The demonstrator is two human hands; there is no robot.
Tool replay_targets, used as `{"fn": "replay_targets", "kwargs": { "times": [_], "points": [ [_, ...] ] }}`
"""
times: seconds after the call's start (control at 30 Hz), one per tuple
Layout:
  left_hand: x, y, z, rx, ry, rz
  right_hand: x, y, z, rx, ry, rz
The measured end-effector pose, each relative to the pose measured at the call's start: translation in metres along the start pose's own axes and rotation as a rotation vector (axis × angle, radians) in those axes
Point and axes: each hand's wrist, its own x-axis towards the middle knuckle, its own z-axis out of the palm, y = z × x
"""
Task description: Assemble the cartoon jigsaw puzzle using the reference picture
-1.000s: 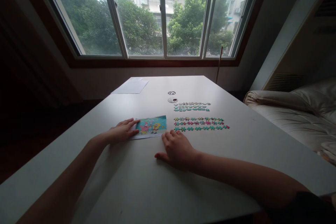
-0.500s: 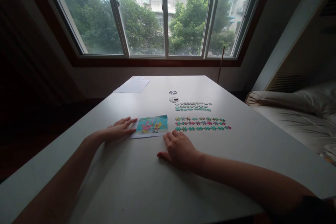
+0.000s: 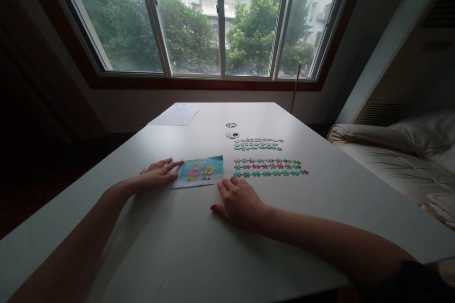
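Cartoon picture card [image 3: 201, 171]: flat on white table [image 3: 199, 251], face up, between the two hands. Card's L edge under/at fingertips of left hand [image 3: 156, 177]; card's near R corner just beside fingertips of right hand [image 3: 240, 201], contact there not discernible.

L hand: palm down, fingers extended and slightly spread, pointing R toward card; nothing gripped. Forearm in from lower L, resting along tabletop.

R hand: palm down, flat on table, fingers loosely together and a little bent, thumb out to L; nothing gripped. Forearm in from lower R.

R of card, near R hand's fingertips: three rows of coloured puzzle pieces [image 3: 270, 167]. Beyond these, a smaller block of pale pieces [image 3: 258, 144], then two small round discs [image 3: 232, 130]. Far L corner of table: sheet of paper [image 3: 175, 115]. Bedding [image 3: 398, 151] off table's R side.
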Motion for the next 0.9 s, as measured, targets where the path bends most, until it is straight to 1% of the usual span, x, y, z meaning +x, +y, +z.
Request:
{"fn": "replay_targets", "kwargs": {
  "times": [0.2,0.57,0.7,0.8,0.9],
  "points": [
    [0.004,-0.003,0.005,0.004,0.073,0.045,0.0,0.0,0.0,-0.001,0.006,-0.004],
    [0.005,-0.005,0.006,-0.005,0.099,0.073,-0.002,-0.001,-0.005,0.002,-0.01,0.001],
    [0.003,-0.004,0.005,0.0,0.092,0.072,-0.003,-0.001,-0.006,-0.013,0.0,-0.011],
    [0.003,-0.005,0.004,-0.006,0.084,0.076,0.0,0.005,-0.011,-0.044,-0.023,-0.073],
    [0.005,-0.008,0.006,-0.008,0.098,0.086,0.008,0.025,-0.024,-0.04,-0.062,-0.135]
  ]
}}
